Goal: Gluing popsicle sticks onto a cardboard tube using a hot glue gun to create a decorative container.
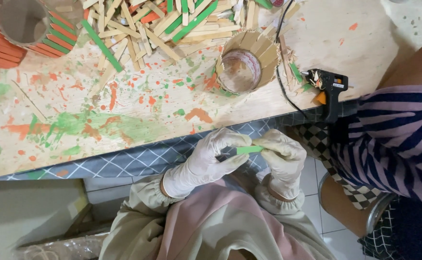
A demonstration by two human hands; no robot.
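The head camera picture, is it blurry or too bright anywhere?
Head view: mostly sharp, with the green stick between the left hand and right hand clear; even light, soft shadows; the table is washed pale at top right; the lower left corner is dim.

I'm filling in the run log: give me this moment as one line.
left hand: holds green stick | right hand: holds same stick | on table: stick-clad cylinder, glue gun, stick pile
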